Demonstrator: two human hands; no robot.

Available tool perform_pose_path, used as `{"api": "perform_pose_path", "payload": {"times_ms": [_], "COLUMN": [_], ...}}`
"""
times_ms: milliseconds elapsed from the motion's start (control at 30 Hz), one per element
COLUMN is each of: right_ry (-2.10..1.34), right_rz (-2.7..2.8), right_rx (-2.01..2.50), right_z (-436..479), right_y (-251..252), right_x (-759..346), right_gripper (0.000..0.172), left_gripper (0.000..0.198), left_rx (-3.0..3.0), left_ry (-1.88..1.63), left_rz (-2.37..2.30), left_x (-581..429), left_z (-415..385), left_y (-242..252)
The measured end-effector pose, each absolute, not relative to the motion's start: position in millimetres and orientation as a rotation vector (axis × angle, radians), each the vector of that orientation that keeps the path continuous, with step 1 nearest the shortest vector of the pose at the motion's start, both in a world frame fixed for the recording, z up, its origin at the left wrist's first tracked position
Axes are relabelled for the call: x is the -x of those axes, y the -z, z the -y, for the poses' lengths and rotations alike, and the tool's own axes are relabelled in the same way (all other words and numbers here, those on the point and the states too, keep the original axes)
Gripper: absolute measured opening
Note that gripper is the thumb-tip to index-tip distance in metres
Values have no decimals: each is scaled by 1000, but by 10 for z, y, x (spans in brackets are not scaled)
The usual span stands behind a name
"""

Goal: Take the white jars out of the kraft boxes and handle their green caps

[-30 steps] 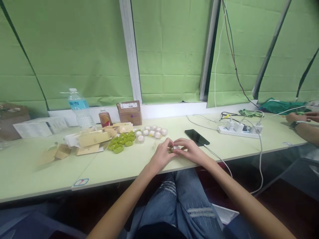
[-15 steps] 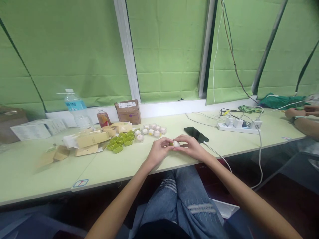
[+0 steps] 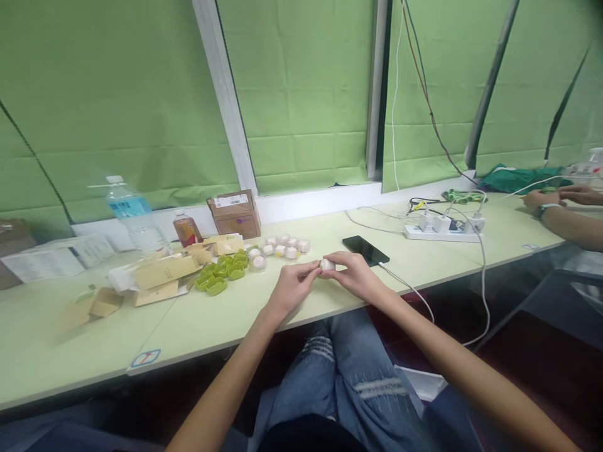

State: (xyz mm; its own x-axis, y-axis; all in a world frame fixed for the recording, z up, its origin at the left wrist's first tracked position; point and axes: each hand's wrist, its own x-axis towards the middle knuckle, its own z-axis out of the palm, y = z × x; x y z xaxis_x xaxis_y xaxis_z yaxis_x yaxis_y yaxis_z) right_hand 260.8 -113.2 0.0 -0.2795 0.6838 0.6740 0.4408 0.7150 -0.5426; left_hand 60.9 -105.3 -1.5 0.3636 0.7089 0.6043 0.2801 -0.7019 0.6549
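Note:
My right hand (image 3: pixel 355 275) grips a small white round piece (image 3: pixel 328 265) between thumb and fingers, just above the table near its front edge. From the other side my left hand (image 3: pixel 293 285) pinches the near end of that piece, where a bit of yellow-green shows. The fingertips hide part of it, and its exact kind is unclear. Left of my hands lie several small clear cups with pale pink-white contents (image 3: pixel 291 252). Beside them sits a cluster of empty olive-green cups (image 3: pixel 217 286).
A black phone (image 3: pixel 365 250) on a white cable lies beyond my right hand. Further right is a power strip (image 3: pixel 443 236) with plugs. Torn cardboard (image 3: pixel 164 270), a brown box (image 3: pixel 234 216) and bottles (image 3: pixel 129 210) stand left. Another person's hands (image 3: pixel 546 199) are at far right.
The view has turned slightly, so the table things appear shifted left. Both hands stay together on the white piece; less of its yellow-green part shows between my fingers.

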Motion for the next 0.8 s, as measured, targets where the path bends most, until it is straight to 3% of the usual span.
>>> {"api": "perform_pose_path", "payload": {"times_ms": [267, 800], "right_ry": [-222, -60], "right_rz": [2051, 2085], "right_rx": [799, 922], "right_z": [1232, 1384], "right_y": [-118, -289], "right_x": [-2577, -2517], "right_gripper": [10, 14], "left_gripper": [21, 24], "left_rx": [-2389, -2325], "left_ry": [-1400, -1659], "left_rz": [-861, -810], "left_x": [-633, -665], "left_z": [1088, 1100], "left_y": [50, 51]}}
